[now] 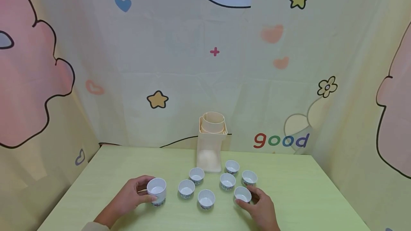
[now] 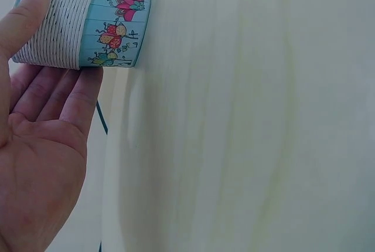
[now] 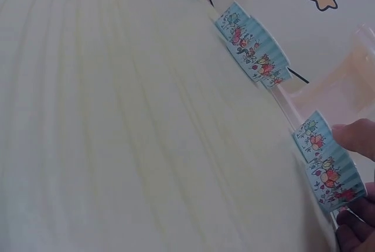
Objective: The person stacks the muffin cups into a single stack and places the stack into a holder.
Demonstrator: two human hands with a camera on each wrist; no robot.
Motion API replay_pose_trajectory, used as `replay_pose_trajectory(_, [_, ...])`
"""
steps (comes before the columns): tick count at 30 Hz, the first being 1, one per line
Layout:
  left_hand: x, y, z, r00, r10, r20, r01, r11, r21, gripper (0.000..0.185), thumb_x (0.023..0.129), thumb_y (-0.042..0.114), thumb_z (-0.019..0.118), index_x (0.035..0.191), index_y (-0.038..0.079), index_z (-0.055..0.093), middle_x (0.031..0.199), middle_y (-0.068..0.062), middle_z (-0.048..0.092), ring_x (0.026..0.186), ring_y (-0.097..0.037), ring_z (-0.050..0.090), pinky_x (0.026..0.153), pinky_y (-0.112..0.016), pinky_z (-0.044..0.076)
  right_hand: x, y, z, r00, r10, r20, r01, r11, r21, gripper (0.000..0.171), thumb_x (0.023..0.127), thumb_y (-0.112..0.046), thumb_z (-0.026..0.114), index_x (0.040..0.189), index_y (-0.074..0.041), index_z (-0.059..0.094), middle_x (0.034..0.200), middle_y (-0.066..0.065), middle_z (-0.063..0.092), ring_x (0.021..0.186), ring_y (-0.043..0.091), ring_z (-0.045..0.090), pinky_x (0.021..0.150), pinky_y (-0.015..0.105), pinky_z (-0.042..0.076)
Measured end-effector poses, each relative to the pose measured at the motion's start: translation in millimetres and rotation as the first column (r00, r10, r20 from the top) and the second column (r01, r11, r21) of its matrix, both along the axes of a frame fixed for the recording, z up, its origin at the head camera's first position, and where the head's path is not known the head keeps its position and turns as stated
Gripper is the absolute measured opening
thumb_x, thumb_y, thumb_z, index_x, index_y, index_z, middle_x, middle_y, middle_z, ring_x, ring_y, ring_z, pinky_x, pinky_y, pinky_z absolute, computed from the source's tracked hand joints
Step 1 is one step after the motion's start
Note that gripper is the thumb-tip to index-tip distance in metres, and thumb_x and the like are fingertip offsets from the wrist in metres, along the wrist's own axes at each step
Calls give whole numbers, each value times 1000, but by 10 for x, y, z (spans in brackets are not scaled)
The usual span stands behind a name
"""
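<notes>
Left hand (image 1: 130, 197) gripping ribbed round cup (image 1: 157, 190), smooth pale-green table (image 1: 305, 195)

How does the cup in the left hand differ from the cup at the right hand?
The tall white cup with a ribbed upper wall stands higher and wider than the short white cup with a blue flowered band. The left hand wraps round the tall one; the right hand only touches the short one. Both stand upright.

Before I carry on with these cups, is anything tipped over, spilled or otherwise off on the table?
Nothing stands out. The small cups all sit upright on the table in front of the beige container, with no spill visible. The left hand holds the taller cup; the right hand touches the nearest small cup.
</notes>
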State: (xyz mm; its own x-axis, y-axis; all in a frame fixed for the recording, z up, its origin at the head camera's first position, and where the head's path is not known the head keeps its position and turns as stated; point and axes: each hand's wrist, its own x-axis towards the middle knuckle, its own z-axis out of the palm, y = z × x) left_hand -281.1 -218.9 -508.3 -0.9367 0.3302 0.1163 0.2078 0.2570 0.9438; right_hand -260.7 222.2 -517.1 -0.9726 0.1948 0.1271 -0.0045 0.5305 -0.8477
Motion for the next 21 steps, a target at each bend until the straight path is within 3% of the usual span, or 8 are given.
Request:
replay_pose_trajectory(5, [-5, -3, -17, 1000, 0, -3, 1, 1000, 1, 64, 81, 24, 88, 132, -2, 60, 130, -22, 65, 119, -31, 67, 96, -27, 60, 0, -4, 10, 1000, -1, 4, 1, 1000, 16, 70, 72, -31, 95, 128, 0, 67, 128, 19, 70, 120, 30, 67, 103, 42, 56])
replay_pose_trajectory(15, [-13, 0, -9, 1000, 5, -2, -5, 1000, 2, 65, 81, 25, 89, 133, -2, 60, 131, -21, 65, 120, -34, 66, 97, -28, 60, -17, 0, -6, 1000, -4, 3, 4, 999, 52, 70, 72, -31, 95, 128, -1, 67, 127, 19, 71, 120, 31, 66, 103, 43, 56])
replay_pose_trajectory(21, [-15, 0, -13, 1000, 11, 1, -11, 1000, -3, 66, 80, 26, 89, 133, -1, 60, 131, -20, 66, 120, -33, 66, 97, -28, 60, -26, 2, -28, 1000, -13, 1, 13, 998, 59, 68, 71, -32, 95, 126, -3, 69, 123, 16, 73, 116, 28, 68, 97, 34, 58])
